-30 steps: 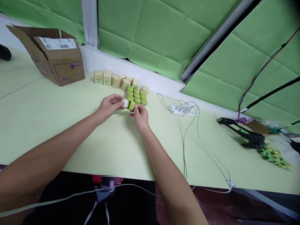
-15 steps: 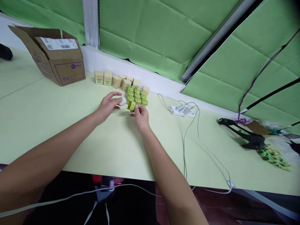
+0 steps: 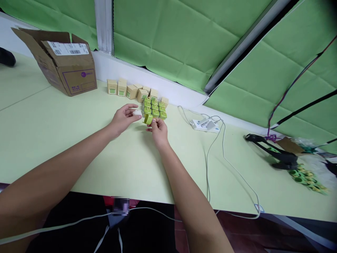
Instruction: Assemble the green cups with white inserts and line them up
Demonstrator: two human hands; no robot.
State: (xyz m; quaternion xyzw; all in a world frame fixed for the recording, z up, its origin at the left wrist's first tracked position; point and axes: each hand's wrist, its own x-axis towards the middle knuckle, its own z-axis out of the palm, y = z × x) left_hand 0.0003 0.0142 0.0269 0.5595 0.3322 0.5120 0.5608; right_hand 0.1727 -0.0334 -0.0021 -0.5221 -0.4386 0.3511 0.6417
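Between the fingers and thumb of my left hand is a small rounded white piece. My right hand pinches a small green case, its hollow side facing left toward the white piece. The two pieces are close together but apart, held above the table. Just behind them stands a group of similar green cases in rows, several with small loops on top. What the white piece is exactly is too small to tell.
Several small tan cartons line the wall behind the green cases. A large open cardboard box stands at the left. To the right lie a white power strip with cables, a black stand-like object and a heap of green pieces.
My left thumb and fingers have shifted on the white piece, turning it so more of it shows from above. My right hand and the green case have hardly moved.
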